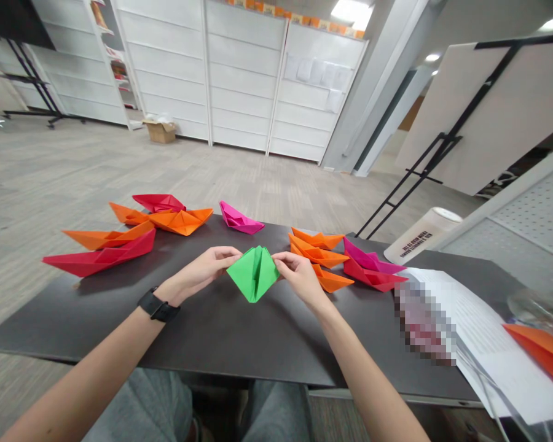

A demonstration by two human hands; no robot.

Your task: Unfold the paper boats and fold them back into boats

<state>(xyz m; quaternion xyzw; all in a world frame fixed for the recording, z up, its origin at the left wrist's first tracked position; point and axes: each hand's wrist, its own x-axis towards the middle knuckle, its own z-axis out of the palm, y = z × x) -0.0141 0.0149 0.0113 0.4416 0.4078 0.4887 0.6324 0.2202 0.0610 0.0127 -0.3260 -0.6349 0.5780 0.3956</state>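
Note:
A folded green paper (pixel 253 274), diamond-shaped with a slit down its middle, is held up above the dark table (pixel 212 337). My left hand (pixel 207 269) pinches its left corner between thumb and fingers; a black watch is on that wrist. On the opposite corner, my right hand (pixel 299 274) has the same kind of pinch. Orange paper boats (pixel 320 255) stand just beyond my right hand, beside a magenta boat (pixel 366 256) and a red one (pixel 373 276). A pink boat (pixel 240 220) sits behind the green paper.
Several orange boats (pixel 179 221) and red boats (pixel 101 255) stand at the table's left. At the right are a white cylinder (pixel 423 235), printed sheets (pixel 483 331), a blurred-out item (pixel 424 325) and an orange folded paper (pixel 544 353). Beyond the table stands a cardboard box (pixel 160 131).

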